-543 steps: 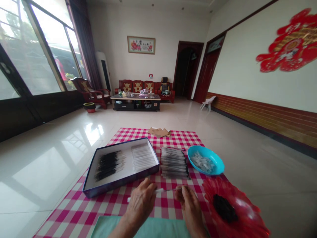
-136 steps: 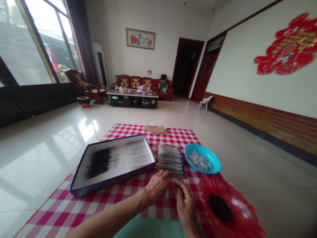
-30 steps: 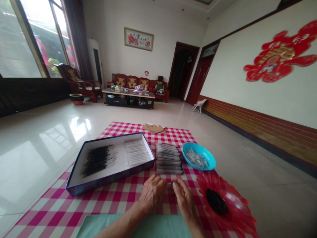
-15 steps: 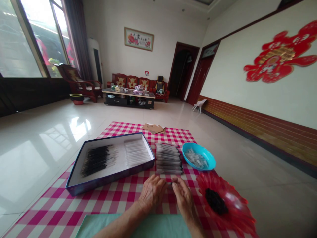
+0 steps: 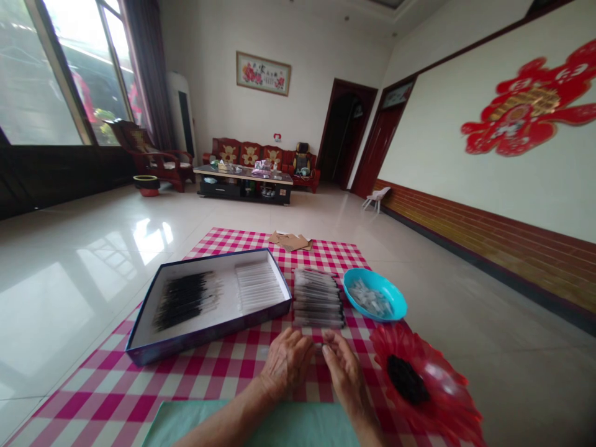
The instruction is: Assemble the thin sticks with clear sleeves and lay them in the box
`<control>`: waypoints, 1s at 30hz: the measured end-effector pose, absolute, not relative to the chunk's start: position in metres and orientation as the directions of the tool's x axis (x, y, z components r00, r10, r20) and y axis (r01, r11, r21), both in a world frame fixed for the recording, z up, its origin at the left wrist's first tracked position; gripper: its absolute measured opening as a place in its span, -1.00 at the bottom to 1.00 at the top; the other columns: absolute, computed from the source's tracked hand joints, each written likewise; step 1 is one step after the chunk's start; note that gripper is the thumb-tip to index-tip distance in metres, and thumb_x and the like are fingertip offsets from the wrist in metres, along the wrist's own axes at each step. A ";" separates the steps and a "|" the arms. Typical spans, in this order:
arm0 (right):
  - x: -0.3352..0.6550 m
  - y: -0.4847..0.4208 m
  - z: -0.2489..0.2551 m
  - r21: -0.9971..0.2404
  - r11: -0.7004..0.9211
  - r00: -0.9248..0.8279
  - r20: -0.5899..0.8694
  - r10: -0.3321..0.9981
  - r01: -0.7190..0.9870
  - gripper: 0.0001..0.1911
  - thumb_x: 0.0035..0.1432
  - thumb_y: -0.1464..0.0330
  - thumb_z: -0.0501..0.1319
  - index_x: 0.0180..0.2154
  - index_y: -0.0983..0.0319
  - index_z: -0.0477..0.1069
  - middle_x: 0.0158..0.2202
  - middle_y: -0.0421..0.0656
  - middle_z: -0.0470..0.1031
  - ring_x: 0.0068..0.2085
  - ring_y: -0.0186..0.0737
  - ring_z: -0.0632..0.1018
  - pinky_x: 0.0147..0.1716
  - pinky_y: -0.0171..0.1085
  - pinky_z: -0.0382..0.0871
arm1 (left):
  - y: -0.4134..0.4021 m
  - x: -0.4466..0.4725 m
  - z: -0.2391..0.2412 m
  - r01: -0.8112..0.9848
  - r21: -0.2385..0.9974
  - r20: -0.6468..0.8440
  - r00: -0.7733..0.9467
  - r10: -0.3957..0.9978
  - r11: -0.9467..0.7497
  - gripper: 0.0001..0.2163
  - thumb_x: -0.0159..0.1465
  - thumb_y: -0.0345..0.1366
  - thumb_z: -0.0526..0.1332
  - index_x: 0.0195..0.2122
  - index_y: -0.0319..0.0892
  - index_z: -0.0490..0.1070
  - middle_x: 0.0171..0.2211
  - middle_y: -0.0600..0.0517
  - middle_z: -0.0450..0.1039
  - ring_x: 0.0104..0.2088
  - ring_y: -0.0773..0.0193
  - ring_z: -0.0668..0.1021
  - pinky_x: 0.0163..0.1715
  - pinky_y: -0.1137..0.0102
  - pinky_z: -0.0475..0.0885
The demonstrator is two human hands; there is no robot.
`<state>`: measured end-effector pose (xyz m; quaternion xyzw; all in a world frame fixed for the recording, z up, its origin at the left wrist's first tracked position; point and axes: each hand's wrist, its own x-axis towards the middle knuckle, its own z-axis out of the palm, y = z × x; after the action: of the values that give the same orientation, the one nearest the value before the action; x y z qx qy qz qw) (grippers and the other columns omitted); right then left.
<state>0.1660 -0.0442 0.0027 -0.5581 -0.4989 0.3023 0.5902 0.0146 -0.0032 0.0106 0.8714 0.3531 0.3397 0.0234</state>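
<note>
My left hand (image 5: 285, 361) and my right hand (image 5: 341, 370) meet over the red-and-white checked cloth (image 5: 218, 372), fingertips pinched together on a small thing I cannot make out. Just beyond them lies a stack of clear pen tubes (image 5: 317, 298). Left of the stack stands a shallow blue-edged box (image 5: 153, 347) holding a row of black refills (image 5: 181, 300) and a row of clear tubes (image 5: 258, 285). To the right are a blue bowl (image 5: 395, 310) of small clear parts and a red flower-shaped dish (image 5: 447, 397) with a pile of small black parts (image 5: 408, 380).
A green mat (image 5: 279, 428) lies at the near edge under my forearms. Cardboard scraps (image 5: 291, 241) sit at the cloth's far end. Shiny tiled floor surrounds the cloth. A coffee table (image 5: 244, 184), a red sofa and an armchair stand far back.
Earlier my left hand reached to the tube stack; both hands have since come together below it. Over the last second they have barely moved.
</note>
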 end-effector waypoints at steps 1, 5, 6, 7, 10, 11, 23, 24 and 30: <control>0.166 -0.044 0.003 -0.960 0.188 0.323 0.249 0.913 0.209 -0.63 0.03 0.18 0.22 -0.15 0.25 0.43 -0.16 0.00 0.55 -0.14 -0.03 0.55 -0.17 -0.17 0.47 | -0.003 0.014 0.011 0.601 0.280 0.575 0.519 0.632 -0.749 -0.77 0.34 -0.33 -0.03 -0.42 -0.14 0.33 -0.50 0.05 0.34 -0.46 0.28 0.36 -0.37 0.37 0.23; 0.166 -0.041 0.005 -0.940 0.168 0.308 0.261 0.915 0.298 -0.69 0.04 0.15 0.22 -0.29 0.25 0.49 -0.31 -0.05 0.59 -0.26 -0.06 0.57 -0.24 -0.19 0.47 | -0.003 0.013 0.009 0.609 0.273 0.582 0.512 0.632 -0.745 -0.78 0.33 -0.34 -0.02 -0.43 -0.15 0.33 -0.51 0.05 0.33 -0.46 0.28 0.36 -0.38 0.38 0.23; 0.167 -0.041 0.004 -0.938 0.162 0.301 0.258 0.918 0.308 -0.70 0.03 0.15 0.22 -0.31 0.25 0.50 -0.33 -0.06 0.59 -0.28 -0.07 0.57 -0.25 -0.20 0.47 | -0.003 0.013 0.009 0.611 0.272 0.585 0.508 0.632 -0.743 -0.78 0.33 -0.34 -0.02 -0.43 -0.15 0.33 -0.51 0.05 0.33 -0.46 0.28 0.36 -0.38 0.38 0.23; 0.167 -0.041 0.004 -0.940 0.155 0.298 0.249 0.922 0.305 -0.70 0.03 0.15 0.22 -0.32 0.25 0.50 -0.35 -0.08 0.59 -0.29 -0.08 0.57 -0.26 -0.21 0.46 | -0.003 0.013 0.009 0.612 0.271 0.587 0.506 0.632 -0.743 -0.78 0.33 -0.33 -0.02 -0.44 -0.15 0.33 -0.51 0.05 0.33 -0.46 0.29 0.36 -0.39 0.38 0.23; 0.169 -0.042 0.001 -0.962 0.130 0.346 0.210 0.914 0.240 -0.70 0.01 0.15 0.25 -0.31 0.25 0.49 -0.36 -0.10 0.58 -0.30 -0.10 0.57 -0.28 -0.24 0.46 | -0.002 0.014 0.009 0.611 0.271 0.590 0.505 0.630 -0.744 -0.76 0.33 -0.33 -0.02 -0.44 -0.15 0.33 -0.52 0.05 0.33 -0.46 0.29 0.37 -0.39 0.38 0.24; 0.170 -0.043 0.000 -0.972 0.123 0.375 0.192 0.907 0.200 -0.69 0.00 0.15 0.25 -0.31 0.25 0.48 -0.37 -0.12 0.57 -0.32 -0.11 0.56 -0.30 -0.25 0.46 | -0.002 0.014 0.010 0.610 0.272 0.591 0.505 0.629 -0.744 -0.76 0.33 -0.33 -0.03 -0.44 -0.15 0.33 -0.52 0.05 0.33 -0.46 0.29 0.37 -0.39 0.39 0.24; 0.164 -0.045 0.002 -0.961 0.207 0.408 0.265 0.874 0.183 -0.78 0.02 0.24 0.24 -0.32 0.24 0.44 -0.39 -0.14 0.54 -0.35 -0.18 0.55 -0.33 -0.28 0.45 | 0.000 0.013 0.004 0.573 0.300 0.614 0.495 0.614 -0.762 -0.79 0.34 -0.33 -0.04 -0.27 -0.14 0.39 -0.48 0.03 0.36 -0.43 0.26 0.40 -0.35 0.36 0.30; 0.163 -0.046 0.005 -0.956 0.218 0.401 0.281 0.872 0.196 -0.79 0.03 0.24 0.22 -0.32 0.24 0.43 -0.39 -0.14 0.54 -0.35 -0.18 0.55 -0.34 -0.29 0.45 | 0.001 0.013 0.003 0.568 0.301 0.617 0.497 0.610 -0.766 -0.78 0.34 -0.33 -0.04 -0.25 -0.14 0.39 -0.48 0.02 0.36 -0.43 0.26 0.41 -0.35 0.35 0.30; 0.168 -0.050 0.038 -0.916 0.225 0.359 0.344 0.868 0.334 -0.78 0.11 0.25 0.15 -0.23 0.22 0.41 -0.33 -0.11 0.54 -0.31 -0.17 0.56 -0.34 -0.29 0.46 | 0.001 0.012 0.004 0.565 0.309 0.618 0.493 0.613 -0.766 -0.78 0.34 -0.31 -0.04 -0.25 -0.13 0.40 -0.48 0.03 0.36 -0.43 0.25 0.42 -0.33 0.33 0.33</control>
<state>0.1678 -0.0499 0.0384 -0.5795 -0.5182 0.2277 0.5864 0.0118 0.0011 0.0045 0.8634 0.3408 0.3705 0.0324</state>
